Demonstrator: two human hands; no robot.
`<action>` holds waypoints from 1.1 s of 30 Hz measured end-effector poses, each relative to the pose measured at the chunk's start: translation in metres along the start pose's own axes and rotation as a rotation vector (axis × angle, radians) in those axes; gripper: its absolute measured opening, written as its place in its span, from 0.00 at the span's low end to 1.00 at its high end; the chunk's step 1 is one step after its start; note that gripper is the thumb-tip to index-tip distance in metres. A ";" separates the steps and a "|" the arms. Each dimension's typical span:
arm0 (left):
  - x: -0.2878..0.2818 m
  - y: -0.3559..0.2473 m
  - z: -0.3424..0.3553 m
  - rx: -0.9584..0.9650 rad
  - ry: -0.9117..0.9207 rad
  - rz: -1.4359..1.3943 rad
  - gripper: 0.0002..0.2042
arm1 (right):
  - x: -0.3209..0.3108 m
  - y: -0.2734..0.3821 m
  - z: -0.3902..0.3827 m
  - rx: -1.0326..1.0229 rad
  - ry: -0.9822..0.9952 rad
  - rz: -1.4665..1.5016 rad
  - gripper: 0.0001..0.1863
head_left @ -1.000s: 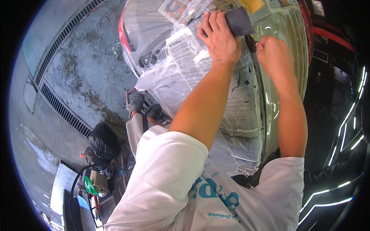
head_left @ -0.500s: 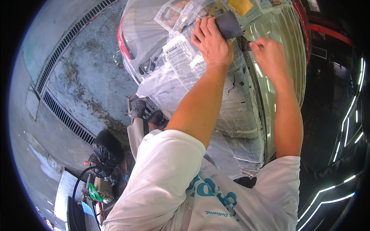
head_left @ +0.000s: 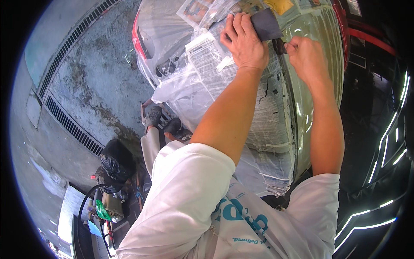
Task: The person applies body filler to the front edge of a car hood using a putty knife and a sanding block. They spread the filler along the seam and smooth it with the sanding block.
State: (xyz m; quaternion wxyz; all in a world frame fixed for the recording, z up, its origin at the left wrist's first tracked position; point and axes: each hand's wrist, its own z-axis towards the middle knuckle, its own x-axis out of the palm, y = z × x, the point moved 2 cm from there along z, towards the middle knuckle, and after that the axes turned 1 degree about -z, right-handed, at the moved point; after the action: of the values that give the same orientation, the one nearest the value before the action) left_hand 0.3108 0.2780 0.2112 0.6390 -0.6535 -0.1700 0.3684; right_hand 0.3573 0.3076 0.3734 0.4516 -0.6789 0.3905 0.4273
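Observation:
A car body masked with newspaper and clear plastic film point(head_left: 224, 95) lies under my hands. My left hand point(head_left: 246, 45) rests over the masking with its fingers bent. It grips a stiff dark grey sheet point(head_left: 266, 24), which sticks out on its right and partly hides what is below. Close by, my right hand point(head_left: 307, 58) is closed in a pinch on a small dark brown piece point(head_left: 279, 46); its exact kind is not clear. That piece meets the dark seam point(head_left: 293, 116) between the newspaper and a glossy greenish panel point(head_left: 317, 99).
My feet point(head_left: 153, 117) stand by a small metal frame at the car's left. A floor drain grate point(head_left: 73, 127) runs along the concrete. Lower left are a black plastic bag point(head_left: 117, 159) and a bench with tools. A yellow piece point(head_left: 279, 6) lies on the masking above my hands.
Both hands, with the grey sheet and the brown piece, appear slightly farther right and up. The whole view has shifted a little too. Both grips look the same.

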 end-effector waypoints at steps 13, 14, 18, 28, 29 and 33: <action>0.000 -0.001 0.001 -0.005 -0.015 -0.041 0.37 | 0.011 0.005 -0.005 -0.042 -0.083 -0.080 0.11; 0.000 -0.001 0.001 -0.006 -0.016 -0.045 0.37 | 0.012 0.007 -0.005 -0.035 -0.085 -0.090 0.11; 0.001 0.001 0.001 0.000 -0.026 -0.045 0.38 | 0.016 0.012 -0.002 -0.037 -0.074 -0.153 0.10; -0.001 -0.007 0.003 -0.003 0.010 -0.044 0.39 | 0.014 -0.095 0.072 -0.110 0.425 0.392 0.12; -0.002 -0.006 0.000 -0.022 0.028 -0.038 0.39 | 0.014 -0.090 0.061 -0.099 0.321 0.328 0.12; -0.002 0.001 -0.001 -0.018 0.008 -0.018 0.37 | 0.011 -0.041 0.004 -0.062 0.036 0.120 0.12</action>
State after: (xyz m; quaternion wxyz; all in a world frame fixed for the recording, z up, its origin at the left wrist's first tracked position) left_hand 0.3097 0.2762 0.2111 0.6370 -0.6593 -0.1766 0.3582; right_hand 0.3972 0.3218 0.3732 0.3969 -0.6756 0.4249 0.4533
